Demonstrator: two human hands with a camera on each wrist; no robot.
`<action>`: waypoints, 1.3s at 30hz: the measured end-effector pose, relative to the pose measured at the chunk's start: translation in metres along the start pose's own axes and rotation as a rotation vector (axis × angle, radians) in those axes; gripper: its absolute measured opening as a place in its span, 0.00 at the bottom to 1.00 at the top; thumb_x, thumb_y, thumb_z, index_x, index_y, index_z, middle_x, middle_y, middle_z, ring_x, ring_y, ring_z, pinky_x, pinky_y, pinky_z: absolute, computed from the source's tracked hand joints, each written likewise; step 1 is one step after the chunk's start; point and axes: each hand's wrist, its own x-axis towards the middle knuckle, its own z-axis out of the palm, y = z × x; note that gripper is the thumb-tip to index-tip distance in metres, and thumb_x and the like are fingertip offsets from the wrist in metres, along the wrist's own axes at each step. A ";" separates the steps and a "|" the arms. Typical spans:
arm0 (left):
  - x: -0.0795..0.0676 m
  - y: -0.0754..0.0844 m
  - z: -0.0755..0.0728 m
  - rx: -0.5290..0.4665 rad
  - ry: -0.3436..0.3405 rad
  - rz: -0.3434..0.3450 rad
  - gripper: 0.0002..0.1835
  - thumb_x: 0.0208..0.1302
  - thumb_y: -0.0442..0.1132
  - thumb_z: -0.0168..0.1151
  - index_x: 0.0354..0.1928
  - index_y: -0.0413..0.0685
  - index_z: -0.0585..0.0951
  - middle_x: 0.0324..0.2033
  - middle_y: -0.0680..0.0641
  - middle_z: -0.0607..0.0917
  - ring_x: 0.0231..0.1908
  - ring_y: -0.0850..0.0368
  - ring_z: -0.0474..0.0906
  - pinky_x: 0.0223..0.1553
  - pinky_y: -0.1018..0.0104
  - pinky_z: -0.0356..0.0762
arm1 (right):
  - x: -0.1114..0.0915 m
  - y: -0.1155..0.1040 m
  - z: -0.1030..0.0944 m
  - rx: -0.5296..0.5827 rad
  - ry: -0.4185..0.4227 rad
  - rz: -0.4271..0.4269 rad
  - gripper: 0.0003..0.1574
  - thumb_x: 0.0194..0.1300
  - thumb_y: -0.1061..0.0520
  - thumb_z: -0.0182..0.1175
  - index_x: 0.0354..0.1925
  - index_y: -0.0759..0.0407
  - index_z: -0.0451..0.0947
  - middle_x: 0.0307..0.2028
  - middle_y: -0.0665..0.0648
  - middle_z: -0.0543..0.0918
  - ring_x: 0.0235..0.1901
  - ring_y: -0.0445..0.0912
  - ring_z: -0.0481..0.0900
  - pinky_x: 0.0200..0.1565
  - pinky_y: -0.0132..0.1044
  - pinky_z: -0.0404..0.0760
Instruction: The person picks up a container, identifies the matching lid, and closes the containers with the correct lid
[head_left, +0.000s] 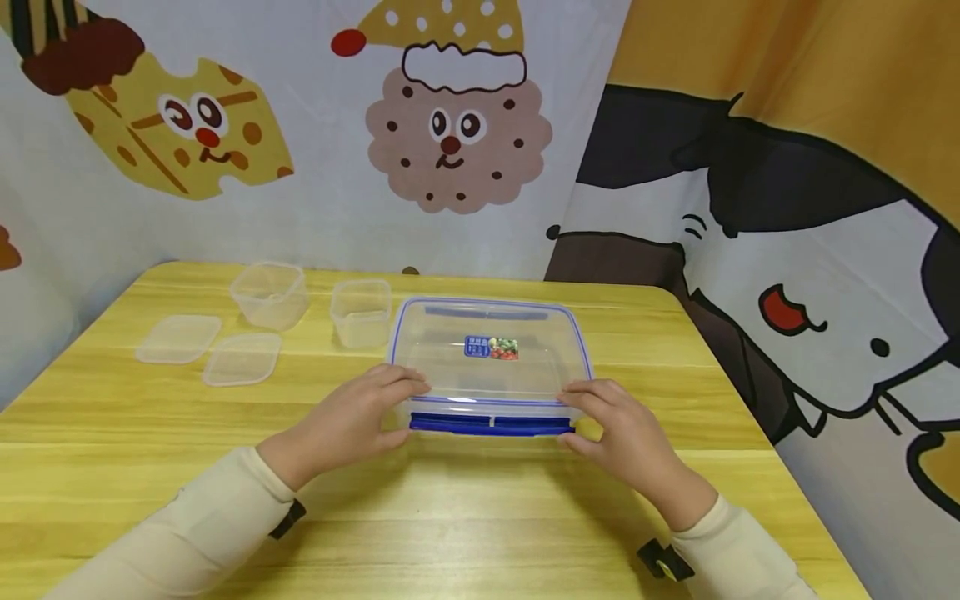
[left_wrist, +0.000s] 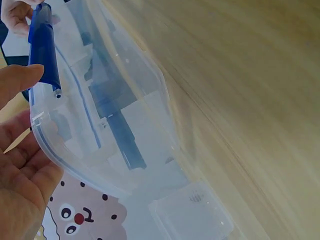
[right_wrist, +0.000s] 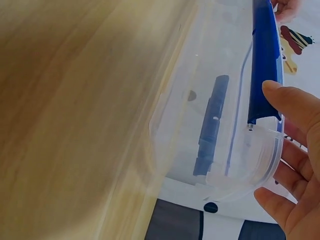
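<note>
A large clear plastic food storage box point(head_left: 450, 367) with a blue-edged lid and a small printed label stands on the table. My left hand point(head_left: 360, 412) grips its front left corner, fingers over the lid's edge and thumb at the end of the blue front latch point(left_wrist: 45, 50). The front right corner is gripped by my right hand point(head_left: 626, 425) in the same way, with the thumb point(right_wrist: 280, 95) against the blue latch. Through the clear wall in both wrist views, another blue latch point(right_wrist: 212, 125) shows on the far side. The box's inside looks bare.
Left of the box, two small clear tubs point(head_left: 270, 300) stand lidless; the nearer tub point(head_left: 362, 317) is close to its side. Two flat translucent lids point(head_left: 180, 339) lie further left. A patterned cloth point(head_left: 300, 225) hangs behind the wooden table point(head_left: 465, 525).
</note>
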 end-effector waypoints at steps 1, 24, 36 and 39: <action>0.000 0.000 0.000 -0.001 0.001 -0.002 0.26 0.48 0.38 0.76 0.51 0.40 0.81 0.52 0.45 0.81 0.54 0.49 0.76 0.58 0.56 0.75 | 0.000 0.000 0.000 0.002 0.006 -0.001 0.31 0.39 0.56 0.81 0.45 0.59 0.84 0.45 0.55 0.83 0.46 0.50 0.80 0.44 0.45 0.83; 0.001 -0.001 0.003 -0.001 0.027 -0.001 0.19 0.57 0.35 0.70 0.51 0.41 0.82 0.50 0.44 0.83 0.52 0.48 0.78 0.55 0.54 0.77 | 0.006 -0.003 -0.001 0.010 0.027 0.042 0.21 0.41 0.59 0.78 0.39 0.58 0.86 0.40 0.53 0.85 0.42 0.48 0.81 0.42 0.43 0.84; 0.001 0.001 0.004 0.012 0.077 0.022 0.16 0.57 0.30 0.69 0.49 0.39 0.84 0.49 0.43 0.83 0.51 0.48 0.79 0.53 0.56 0.79 | 0.010 -0.005 -0.003 0.009 0.015 0.079 0.18 0.42 0.59 0.78 0.36 0.56 0.86 0.37 0.51 0.85 0.39 0.46 0.81 0.37 0.42 0.84; -0.001 0.001 0.006 -0.019 0.070 -0.007 0.17 0.58 0.31 0.68 0.50 0.39 0.83 0.50 0.44 0.82 0.52 0.48 0.77 0.54 0.55 0.77 | 0.012 -0.006 -0.005 0.029 -0.044 0.102 0.17 0.45 0.59 0.77 0.37 0.56 0.86 0.39 0.51 0.84 0.41 0.46 0.80 0.40 0.42 0.83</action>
